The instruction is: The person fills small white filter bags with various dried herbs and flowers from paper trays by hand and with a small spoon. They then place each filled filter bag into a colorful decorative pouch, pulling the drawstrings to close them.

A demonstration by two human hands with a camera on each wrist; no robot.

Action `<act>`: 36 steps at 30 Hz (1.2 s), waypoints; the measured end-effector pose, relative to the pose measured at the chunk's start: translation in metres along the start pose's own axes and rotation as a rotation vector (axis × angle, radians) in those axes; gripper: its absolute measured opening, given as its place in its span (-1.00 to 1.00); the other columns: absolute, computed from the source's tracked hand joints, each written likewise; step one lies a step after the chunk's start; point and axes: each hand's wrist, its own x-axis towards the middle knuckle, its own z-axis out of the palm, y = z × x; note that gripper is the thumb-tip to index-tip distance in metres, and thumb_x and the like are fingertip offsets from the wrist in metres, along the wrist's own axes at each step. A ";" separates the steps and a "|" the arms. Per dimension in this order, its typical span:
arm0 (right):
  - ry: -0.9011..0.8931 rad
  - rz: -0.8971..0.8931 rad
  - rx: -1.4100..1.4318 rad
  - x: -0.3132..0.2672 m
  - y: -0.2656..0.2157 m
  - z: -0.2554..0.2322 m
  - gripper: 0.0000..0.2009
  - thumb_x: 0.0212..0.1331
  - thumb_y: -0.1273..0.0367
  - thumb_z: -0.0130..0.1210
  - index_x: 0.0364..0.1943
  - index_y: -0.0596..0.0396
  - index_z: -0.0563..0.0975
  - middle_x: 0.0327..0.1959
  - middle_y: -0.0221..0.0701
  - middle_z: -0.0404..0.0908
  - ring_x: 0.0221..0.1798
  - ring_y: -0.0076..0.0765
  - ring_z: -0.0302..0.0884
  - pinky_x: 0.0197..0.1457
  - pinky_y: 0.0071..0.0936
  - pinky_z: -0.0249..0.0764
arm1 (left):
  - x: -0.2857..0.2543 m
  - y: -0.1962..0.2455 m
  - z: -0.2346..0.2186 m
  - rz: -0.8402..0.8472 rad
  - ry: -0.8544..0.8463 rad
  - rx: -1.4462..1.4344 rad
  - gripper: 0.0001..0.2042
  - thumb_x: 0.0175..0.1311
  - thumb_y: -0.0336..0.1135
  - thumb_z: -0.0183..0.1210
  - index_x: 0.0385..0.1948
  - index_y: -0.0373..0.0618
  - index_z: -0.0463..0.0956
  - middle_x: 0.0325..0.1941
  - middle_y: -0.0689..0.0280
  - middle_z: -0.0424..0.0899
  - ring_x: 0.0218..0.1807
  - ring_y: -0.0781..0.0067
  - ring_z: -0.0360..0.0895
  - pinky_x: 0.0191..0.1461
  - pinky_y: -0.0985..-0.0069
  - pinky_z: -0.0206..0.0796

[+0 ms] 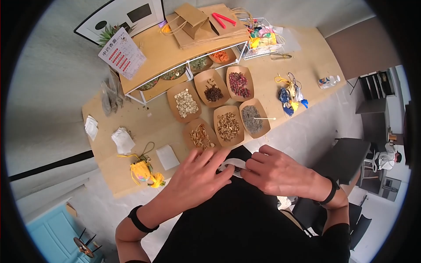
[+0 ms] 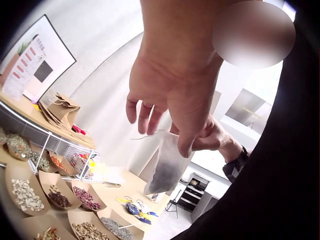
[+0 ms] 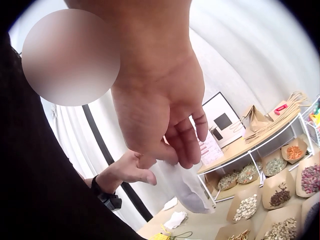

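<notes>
A small white drawstring pouch (image 1: 237,163), its lower part darkened by what is inside, hangs upright in front of the person's body. The left hand (image 1: 197,173) pinches one side of its mouth between thumb and forefinger, the other fingers loosely spread. On the opposite side, the right hand (image 1: 278,173) grips the rim with curled fingers. From the left wrist, the pouch (image 2: 165,167) shows full length, a thin string trailing from its top. In the right wrist view its white cloth (image 3: 187,190) hangs below the right fingers.
Beyond the hands, cardboard trays (image 1: 175,115) of dried herbs stand on the wooden table (image 1: 302,48). At left lie a yellow tasselled sachet (image 1: 140,170) and white pouches (image 1: 123,140). Blue tasselled sachets (image 1: 287,96) and a bottle (image 1: 329,81) are at right. A raised shelf (image 1: 158,57) stands behind.
</notes>
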 end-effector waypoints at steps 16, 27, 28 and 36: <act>-0.090 -0.049 0.071 -0.025 0.034 0.001 -0.93 -0.03 0.40 0.09 -0.43 0.03 0.54 -0.49 -0.47 0.42 -0.30 -0.40 0.47 -0.19 -0.46 0.35 | 0.019 0.015 0.013 -0.002 -0.146 -0.007 -0.87 0.06 -0.36 0.24 -0.35 -0.11 0.59 0.03 0.20 0.48 0.09 0.20 0.43 0.16 0.26 0.23; -0.080 -0.143 0.072 -0.066 0.091 -0.014 -0.77 -0.15 0.39 0.14 -0.30 0.04 0.57 -0.50 -0.53 0.38 -0.33 -0.45 0.44 -0.23 -0.48 0.35 | 0.072 0.035 0.032 -0.070 -0.191 -0.006 -0.94 0.09 -0.34 0.18 -0.44 -0.04 0.56 -0.41 0.35 0.27 -0.26 0.41 0.36 -0.16 0.45 0.16; -0.074 -0.135 0.088 -0.068 0.094 -0.017 -0.88 -0.09 0.39 0.11 -0.41 0.05 0.53 -0.51 -0.50 0.39 -0.32 -0.42 0.45 -0.21 -0.47 0.35 | 0.075 0.035 0.033 -0.071 -0.194 -0.007 -0.94 0.09 -0.34 0.18 -0.44 -0.04 0.56 -0.41 0.35 0.27 -0.26 0.41 0.36 -0.16 0.45 0.16; -0.054 -0.123 0.146 -0.071 0.107 -0.038 -0.90 -0.07 0.41 0.10 -0.46 0.12 0.50 -0.49 -0.43 0.40 -0.32 -0.38 0.46 -0.18 -0.45 0.37 | 0.086 0.030 0.043 -0.328 0.115 -0.434 -0.23 -0.16 -0.10 0.51 0.18 -0.09 0.38 0.14 0.17 0.45 0.18 0.17 0.41 0.23 0.28 0.26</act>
